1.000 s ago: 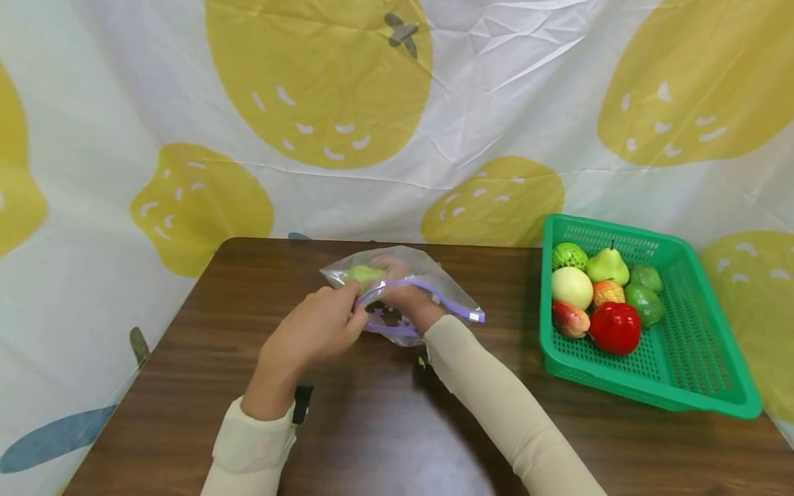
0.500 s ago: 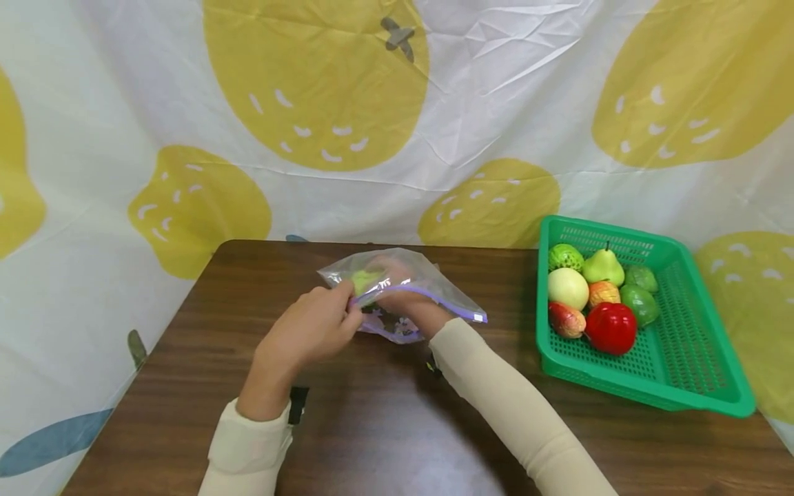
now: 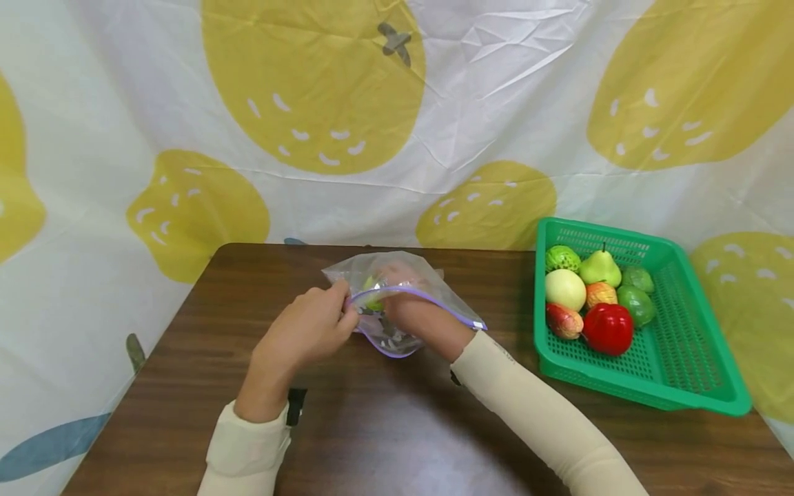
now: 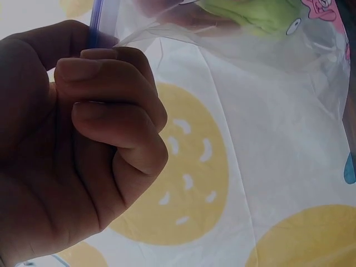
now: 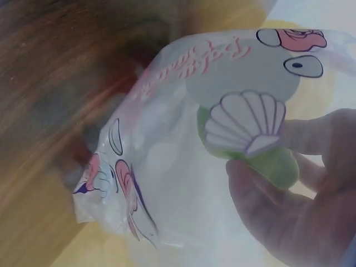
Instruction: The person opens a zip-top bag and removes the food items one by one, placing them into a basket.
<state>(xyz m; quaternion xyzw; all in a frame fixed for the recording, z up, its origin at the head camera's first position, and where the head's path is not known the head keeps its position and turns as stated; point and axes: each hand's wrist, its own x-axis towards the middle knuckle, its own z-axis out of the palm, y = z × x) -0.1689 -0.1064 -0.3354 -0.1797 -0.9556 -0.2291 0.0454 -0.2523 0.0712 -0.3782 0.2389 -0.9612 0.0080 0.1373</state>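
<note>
In the head view a clear zip bag [image 3: 448, 297] with a purple seal is held up over the brown table, its mouth facing me. My left hand [image 3: 302, 329] pinches the left end of that mouth; the left wrist view has the remaining fingers [image 4: 119, 125] curled in. My right hand [image 3: 412, 313] reaches inside the bag up to the wrist. Between its thumb and fingers is a light green fruit [image 5: 281, 167], partly covered by a shell print on the plastic. Its kind cannot be told. Pink lettering and cartoon prints show on the bag too.
To the right stands a green basket [image 3: 595, 386] of fruit, with a pear [image 3: 600, 269], a red apple-like fruit [image 3: 608, 329], a pale round fruit [image 3: 565, 290] and several others. A lemon-print cloth [image 3: 347, 213] hangs behind the table [image 3: 372, 420].
My right hand has drawn slightly back and rightward inside the bag, with the green fruit. The bag's mouth gapes wider at its lower edge. My left hand keeps its pinch almost in place.
</note>
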